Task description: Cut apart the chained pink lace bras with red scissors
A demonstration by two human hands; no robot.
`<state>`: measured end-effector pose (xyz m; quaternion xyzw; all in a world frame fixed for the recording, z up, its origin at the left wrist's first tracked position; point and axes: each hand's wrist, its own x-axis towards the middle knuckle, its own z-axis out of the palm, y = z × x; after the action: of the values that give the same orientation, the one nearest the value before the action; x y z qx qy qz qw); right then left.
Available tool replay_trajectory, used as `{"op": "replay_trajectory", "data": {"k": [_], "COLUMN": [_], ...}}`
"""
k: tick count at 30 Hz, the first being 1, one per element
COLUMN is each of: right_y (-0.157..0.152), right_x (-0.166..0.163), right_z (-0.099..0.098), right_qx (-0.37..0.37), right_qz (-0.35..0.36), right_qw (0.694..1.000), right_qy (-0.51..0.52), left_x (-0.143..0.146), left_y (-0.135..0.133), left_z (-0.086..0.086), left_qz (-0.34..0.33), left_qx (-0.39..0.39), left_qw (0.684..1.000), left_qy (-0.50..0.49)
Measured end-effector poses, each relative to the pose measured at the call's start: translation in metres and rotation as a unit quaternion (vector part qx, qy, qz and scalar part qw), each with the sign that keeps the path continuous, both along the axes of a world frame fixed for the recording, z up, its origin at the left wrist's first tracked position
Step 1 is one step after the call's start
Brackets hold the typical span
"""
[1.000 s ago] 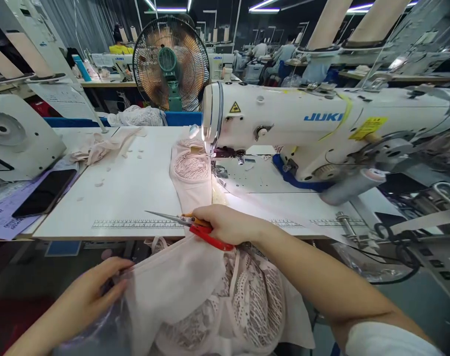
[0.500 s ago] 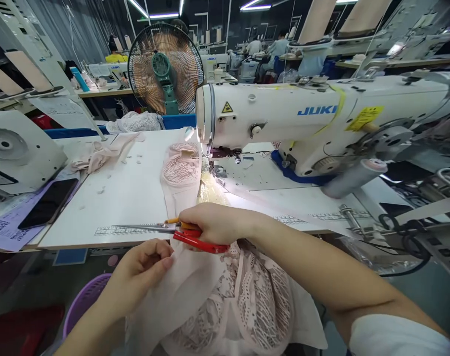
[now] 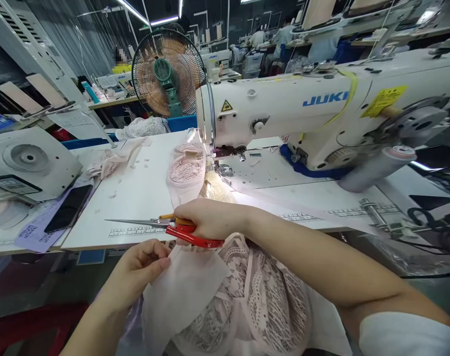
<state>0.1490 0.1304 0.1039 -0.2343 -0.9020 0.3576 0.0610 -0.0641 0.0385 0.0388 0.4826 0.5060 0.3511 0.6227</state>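
In the head view, the right hand (image 3: 210, 220) is closed around the red and orange handles of a pair of scissors (image 3: 158, 225). Their long silver blades lie together and point left, over the front edge of the white table (image 3: 136, 198). Just below, the left hand (image 3: 139, 269) has its fingers curled in, pinching the top edge of a pale pink garment (image 3: 247, 301) that lies in the person's lap, below the table edge. The garment shows a plain, smooth, slightly sheer panel on the left and openwork lace cups with thin straps on the right. Beyond, a similar lace piece (image 3: 186, 165) lies under the sewing machine (image 3: 302, 113).
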Motion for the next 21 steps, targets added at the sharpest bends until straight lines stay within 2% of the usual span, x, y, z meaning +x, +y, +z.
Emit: {"op": "replay_trajectory", "data": {"k": [10, 21], "right_y": [-0.0029, -0.0046], "right_x": [-0.0062, -0.0097], "right_z": [0.004, 0.0079], "right_qx": [0.002, 0.019], "right_qz": [0.005, 0.01], "right_qw": [1.0, 1.0], "right_qy": [0.006, 0.014], "left_x": [0.0045, 0.0074], "left_y": [-0.0021, 0.0002], "left_z": [0.0049, 0.0057], "left_qz": [0.039, 0.022], "left_qx": [0.019, 0.03], "left_qw": [0.999, 0.999], "left_qy": [-0.012, -0.006]}}
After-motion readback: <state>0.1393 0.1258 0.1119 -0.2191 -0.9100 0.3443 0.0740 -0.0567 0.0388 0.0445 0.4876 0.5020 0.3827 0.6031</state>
